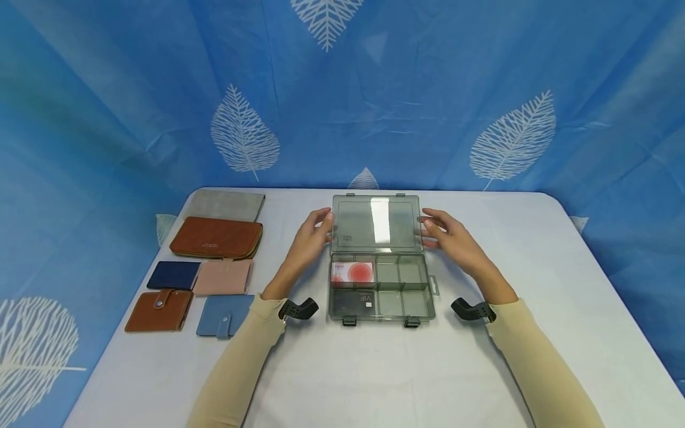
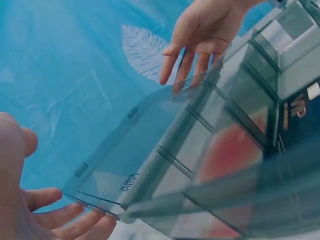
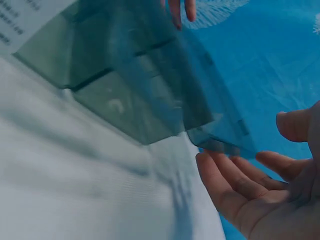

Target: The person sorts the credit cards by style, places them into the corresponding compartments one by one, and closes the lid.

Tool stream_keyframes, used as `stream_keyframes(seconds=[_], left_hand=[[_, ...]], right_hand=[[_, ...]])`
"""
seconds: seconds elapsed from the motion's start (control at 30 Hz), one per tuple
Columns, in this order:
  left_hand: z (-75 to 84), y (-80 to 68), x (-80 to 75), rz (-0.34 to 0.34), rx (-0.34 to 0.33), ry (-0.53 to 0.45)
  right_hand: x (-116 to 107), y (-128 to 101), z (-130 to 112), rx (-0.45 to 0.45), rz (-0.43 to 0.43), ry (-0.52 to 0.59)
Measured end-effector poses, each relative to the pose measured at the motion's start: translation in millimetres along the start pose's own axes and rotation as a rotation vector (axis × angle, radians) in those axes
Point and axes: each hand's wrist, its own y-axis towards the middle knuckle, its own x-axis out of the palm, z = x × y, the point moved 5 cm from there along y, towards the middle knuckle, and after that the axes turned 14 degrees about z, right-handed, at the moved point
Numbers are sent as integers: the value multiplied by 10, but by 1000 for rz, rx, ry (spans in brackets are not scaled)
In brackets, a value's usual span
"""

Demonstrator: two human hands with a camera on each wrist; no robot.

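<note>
A translucent grey-green compartment box (image 1: 414, 303) rests on the white table, its lid (image 1: 354, 223) swung back to the far side. Two cards lie inside at the left: a white one with a red circle (image 1: 360, 272) in the far row, a black VIP card (image 1: 352, 303) in the near row. My left hand (image 1: 310, 238) is at the lid's left edge, fingertips against the rim in the left wrist view. On the opposite side my right hand (image 1: 455, 241) has its fingers at the lid's right edge, thumb apart. Neither hand's fingers curl round the lid.
At the table's left lie a grey wallet (image 1: 227, 205), a brown zip wallet (image 1: 216, 236), a navy card holder (image 1: 173, 274), a pink wallet (image 1: 223, 277), a brown snap wallet (image 1: 159, 310) and a blue snap wallet (image 1: 225, 314). A blue leaf-print curtain (image 1: 417, 107) hangs behind.
</note>
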Motion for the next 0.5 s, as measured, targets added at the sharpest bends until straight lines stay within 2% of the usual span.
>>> stream_keyframes(seconds=[0.13, 0.27, 0.4, 0.5], left_hand=[[131, -19, -51, -12, 17, -28], [287, -72, -132, -63, 49, -22], [411, -200, -201, -138, 85, 15], [447, -318, -235, -183, 145, 72]], right_hand=[[-85, -30, -101, -42, 8, 24], [-172, -106, -255, -89, -14, 26], [-222, -237, -400, -160, -53, -8], [-231, -356, -463, -231, -66, -38]])
